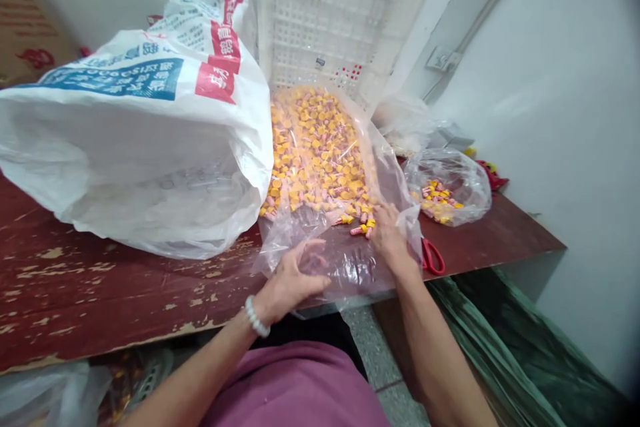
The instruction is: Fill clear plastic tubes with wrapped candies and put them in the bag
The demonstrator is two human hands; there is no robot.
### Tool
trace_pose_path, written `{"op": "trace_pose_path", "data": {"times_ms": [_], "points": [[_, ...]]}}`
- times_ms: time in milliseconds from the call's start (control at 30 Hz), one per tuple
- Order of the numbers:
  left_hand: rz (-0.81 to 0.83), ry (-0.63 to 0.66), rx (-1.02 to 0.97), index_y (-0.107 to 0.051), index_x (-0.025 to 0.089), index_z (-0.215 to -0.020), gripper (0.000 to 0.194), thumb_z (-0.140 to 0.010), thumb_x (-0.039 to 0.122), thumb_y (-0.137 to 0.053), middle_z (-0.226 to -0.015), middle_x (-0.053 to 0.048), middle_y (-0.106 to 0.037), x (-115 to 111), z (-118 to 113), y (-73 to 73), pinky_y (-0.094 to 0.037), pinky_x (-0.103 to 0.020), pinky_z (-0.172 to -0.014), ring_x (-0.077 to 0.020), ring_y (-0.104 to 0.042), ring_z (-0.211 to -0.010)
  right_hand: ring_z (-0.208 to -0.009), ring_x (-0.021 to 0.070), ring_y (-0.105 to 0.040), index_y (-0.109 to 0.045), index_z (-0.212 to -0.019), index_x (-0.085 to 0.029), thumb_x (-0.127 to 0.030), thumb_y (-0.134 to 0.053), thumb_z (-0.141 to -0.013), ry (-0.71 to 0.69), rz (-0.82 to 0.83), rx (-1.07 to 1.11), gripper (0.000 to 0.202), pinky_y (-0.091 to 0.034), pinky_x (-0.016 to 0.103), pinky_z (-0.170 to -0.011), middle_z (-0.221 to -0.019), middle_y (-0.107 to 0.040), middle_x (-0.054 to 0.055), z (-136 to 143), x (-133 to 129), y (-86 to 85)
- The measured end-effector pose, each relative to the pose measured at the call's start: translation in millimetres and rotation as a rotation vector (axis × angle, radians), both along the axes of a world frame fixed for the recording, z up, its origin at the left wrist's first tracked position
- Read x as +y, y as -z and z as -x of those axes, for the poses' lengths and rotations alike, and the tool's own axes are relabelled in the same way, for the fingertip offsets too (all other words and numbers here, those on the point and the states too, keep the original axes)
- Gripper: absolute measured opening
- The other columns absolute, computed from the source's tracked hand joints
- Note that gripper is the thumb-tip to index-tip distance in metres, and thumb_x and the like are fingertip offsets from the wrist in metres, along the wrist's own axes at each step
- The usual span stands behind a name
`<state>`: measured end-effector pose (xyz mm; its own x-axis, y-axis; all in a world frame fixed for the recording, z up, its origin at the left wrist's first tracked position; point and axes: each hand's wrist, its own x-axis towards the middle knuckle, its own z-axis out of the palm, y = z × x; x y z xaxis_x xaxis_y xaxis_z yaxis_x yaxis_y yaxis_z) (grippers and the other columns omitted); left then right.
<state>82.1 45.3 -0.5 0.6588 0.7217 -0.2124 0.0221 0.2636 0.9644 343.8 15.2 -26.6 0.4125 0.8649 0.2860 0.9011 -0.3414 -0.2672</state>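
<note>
A large clear plastic bag (350, 267) lies on the table, its mouth toward me, with many small yellow-and-pink pieces (325, 147) heaped in its far part. My left hand (295, 277), with a beaded bracelet on the wrist, is at the bag's near left edge; its thumb and fingers are apart and nothing shows between them. My right hand (390, 233) reaches in at the bag's right side, beside a few loose pieces near the opening. Its fingertips are partly hidden by plastic and pieces, so its grip is unclear.
A big white woven sack (150, 147) stands open at the left on the red table (125, 287). Behind the heap leans a white plastic crate (330, 27). To the right are a small clear bag of pieces (445, 193) and red-handled scissors (433, 257) near the edge.
</note>
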Motion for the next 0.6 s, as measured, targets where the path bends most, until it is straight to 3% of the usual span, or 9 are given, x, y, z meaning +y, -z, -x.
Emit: {"op": "trace_pose_path", "data": {"times_ms": [100, 167, 300, 400, 467, 533, 600], "points": [[0.043, -0.226, 0.067, -0.044, 0.020, -0.125, 0.071, -0.060, 0.012, -0.070, -0.083, -0.002, -0.058, 29, -12, 14.0, -0.049, -0.021, -0.049, -0.0107, -0.057, -0.058, -0.123, 0.0335, -0.038, -0.054, -0.109, -0.003, -0.006, -0.037, -0.071, 0.097, -0.086, -0.034, 0.042, -0.033, 0.053, -0.098, -0.127, -0.045, 0.025, -30, -7, -8.3], [0.065, -0.291, 0.051, -0.039, 0.023, -0.130, 0.077, -0.060, 0.014, -0.070, -0.083, -0.003, -0.059, 43, -7, 15.8, -0.051, -0.024, -0.049, -0.0113, -0.057, -0.053, -0.119, 0.0314, -0.041, -0.055, -0.107, -0.005, -0.007, -0.038, -0.072, 0.083, -0.132, -0.052, 0.039, -0.035, 0.049, -0.097, -0.125, -0.047, 0.023, -30, -10, -10.6], [0.078, -0.284, -0.003, -0.029, 0.030, -0.136, 0.088, -0.062, 0.015, -0.073, -0.085, -0.004, -0.061, 44, 9, 9.4, -0.053, -0.029, -0.052, -0.0138, -0.060, -0.054, -0.099, 0.0212, -0.053, -0.060, -0.100, -0.015, -0.009, -0.037, -0.080, -0.065, -0.131, -0.043, 0.032, -0.041, 0.034, -0.089, -0.102, -0.061, 0.011, 8, -4, 0.5], [0.070, -0.257, -0.057, -0.017, 0.037, -0.141, 0.095, -0.066, 0.017, -0.072, -0.087, -0.003, -0.062, 35, 15, 7.1, -0.054, -0.031, -0.055, -0.0143, -0.061, -0.058, -0.087, 0.0167, -0.056, -0.062, -0.089, -0.018, -0.008, -0.039, -0.079, -0.161, -0.059, 0.002, 0.027, -0.043, 0.027, -0.082, -0.087, -0.062, 0.006, 32, 4, 14.6], [0.077, -0.271, -0.071, -0.015, 0.037, -0.141, 0.096, -0.067, 0.018, -0.072, -0.089, -0.003, -0.062, 32, 17, 9.3, -0.055, -0.031, -0.056, -0.0140, -0.062, -0.058, -0.092, 0.0188, -0.055, -0.061, -0.092, -0.017, -0.010, -0.041, -0.079, -0.123, -0.036, 0.018, 0.024, -0.042, 0.030, -0.085, -0.095, -0.061, 0.008, 32, 8, 22.0], [0.086, -0.307, -0.071, -0.014, 0.036, -0.142, 0.098, -0.066, 0.018, -0.073, -0.090, -0.004, -0.062, 32, 20, 13.3, -0.054, -0.030, -0.055, -0.0134, -0.061, -0.057, -0.103, 0.0259, -0.051, -0.056, -0.106, -0.012, -0.022, -0.047, -0.081, -0.025, -0.027, 0.026, 0.028, -0.041, 0.040, -0.088, -0.110, -0.056, 0.016, 25, 10, 26.7], [0.092, -0.341, -0.069, -0.011, 0.037, -0.143, 0.101, -0.065, 0.018, -0.074, -0.090, -0.004, -0.062, 33, 24, 17.7, -0.054, -0.029, -0.054, -0.0132, -0.061, -0.057, -0.110, 0.0344, -0.047, -0.048, -0.120, -0.009, -0.040, -0.056, -0.079, 0.064, -0.012, 0.035, 0.052, -0.040, 0.050, -0.087, -0.121, -0.047, 0.023, 19, 14, 29.9]]}}
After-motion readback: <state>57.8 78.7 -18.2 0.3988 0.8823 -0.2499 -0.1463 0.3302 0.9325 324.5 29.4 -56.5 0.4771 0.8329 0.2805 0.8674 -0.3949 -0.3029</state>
